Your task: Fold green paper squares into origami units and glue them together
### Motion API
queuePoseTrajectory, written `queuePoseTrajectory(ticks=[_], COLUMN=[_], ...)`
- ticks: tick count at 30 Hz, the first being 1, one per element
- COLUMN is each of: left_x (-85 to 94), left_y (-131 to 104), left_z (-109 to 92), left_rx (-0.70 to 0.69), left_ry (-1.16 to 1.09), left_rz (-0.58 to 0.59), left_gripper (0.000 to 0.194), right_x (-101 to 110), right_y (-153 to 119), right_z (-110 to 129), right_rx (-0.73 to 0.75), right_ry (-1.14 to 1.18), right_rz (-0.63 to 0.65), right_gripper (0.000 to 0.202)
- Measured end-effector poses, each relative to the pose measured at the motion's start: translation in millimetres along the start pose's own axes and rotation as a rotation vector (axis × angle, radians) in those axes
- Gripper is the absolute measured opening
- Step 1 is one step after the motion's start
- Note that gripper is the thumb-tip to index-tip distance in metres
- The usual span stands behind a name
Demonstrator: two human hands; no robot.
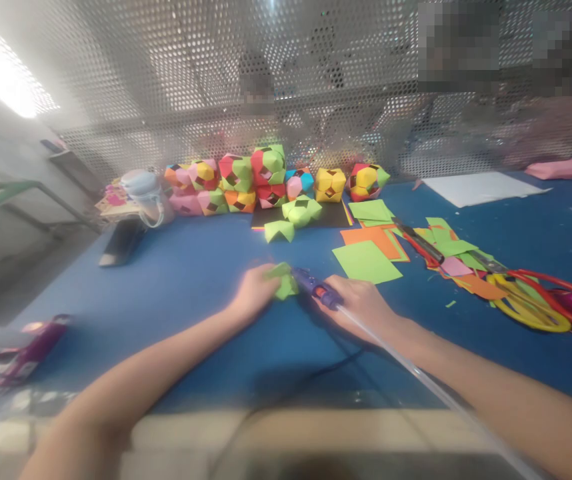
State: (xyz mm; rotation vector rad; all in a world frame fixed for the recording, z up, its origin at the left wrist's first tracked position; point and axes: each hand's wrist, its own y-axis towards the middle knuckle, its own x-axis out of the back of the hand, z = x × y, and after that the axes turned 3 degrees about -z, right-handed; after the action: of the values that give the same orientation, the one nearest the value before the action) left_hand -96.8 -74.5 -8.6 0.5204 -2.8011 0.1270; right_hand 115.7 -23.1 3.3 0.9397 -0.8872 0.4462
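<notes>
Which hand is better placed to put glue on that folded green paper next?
Probably the right hand: it grips the purple glue gun, whose tip points toward the folded green paper, at or very near it. The left hand is occupied holding that paper.

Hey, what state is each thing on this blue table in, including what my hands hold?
Left hand, holding green paper piece
Green paper piece, folded
Right hand, gripping glue gun
Glue gun, clear stick in its back, nozzle toward the piece
Paper balls, assembled, some stacked
Green sheet, flat, unfolded
White sheet, flat
Yellow scissors, lying down, open or shut unclear
Paper scraps, loose, overlapping
</notes>
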Motion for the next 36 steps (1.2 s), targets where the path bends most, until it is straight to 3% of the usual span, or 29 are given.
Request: queuePoseTrajectory(ticks=[7, 13, 36], left_x=[0.6, -0.8, -2.3], left_y=[0.6, -2.0, -5.3], left_z=[1.2, -1.8, -2.0], left_rx=[-0.015, -0.041, -0.081], left_ry=[0.032, 0.075, 0.158], left_rz=[-0.005, -0.007, -0.042], left_gripper=[0.022, 0.019, 0.023], right_x=[2.4, -6.5, -4.6], right_y=[1.6, 0.3, -0.9], right_z=[5.0, 1.6, 1.8], right_rx=[-0.039, 0.007, 0.023], right_ry=[0.148, 0.103, 0.052], right_rz=[-0.033, 0.010, -0.020], right_gripper=[0.012, 0.011, 0.010])
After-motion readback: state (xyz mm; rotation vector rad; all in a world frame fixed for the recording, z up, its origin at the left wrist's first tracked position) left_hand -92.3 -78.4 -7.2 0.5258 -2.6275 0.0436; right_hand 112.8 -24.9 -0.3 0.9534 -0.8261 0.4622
